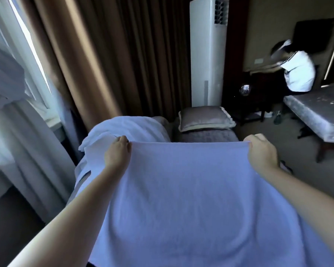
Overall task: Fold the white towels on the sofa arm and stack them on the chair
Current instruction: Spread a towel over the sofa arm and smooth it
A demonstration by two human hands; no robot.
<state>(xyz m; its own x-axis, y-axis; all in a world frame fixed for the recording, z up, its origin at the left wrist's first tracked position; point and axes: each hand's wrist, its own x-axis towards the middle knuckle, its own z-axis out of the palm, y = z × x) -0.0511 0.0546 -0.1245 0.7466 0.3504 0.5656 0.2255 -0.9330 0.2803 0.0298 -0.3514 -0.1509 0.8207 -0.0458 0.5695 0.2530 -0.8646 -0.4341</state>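
Out at ten o'clock, a heap (127,128) of white towels lies rumpled over the sofa arm, waiting its turn. Just right of it, the left hand (117,153) has its fingers curled over one top corner of the towel (191,199), thumb tucked behind. Across at two o'clock, the right hand (260,151) matches it, fingers clenched on the other corner. The top edge runs taut and straight between the two fists, and the rest drapes down towards six o'clock, right in front of the person.

It looks soft, light terry that is limp all through, and it will sag wherever it isn't held. It has enough nap that it shouldn't slip from a pinch. The corners are the place to hold, just as both hands have them; the likely next move is bringing the two hands together for a lengthwise fold, and the hem needs watching so the edges meet.

The towel is plain white, tinted bluish in this light, with broad shallow ripples and no pattern or stain showing. Its lower edge runs out of view.

A cushion (204,118) sits at twelve o'clock behind the towel, and further right, at two o'clock, a second person (297,72) bends away. Which seat is the chair can't be told.
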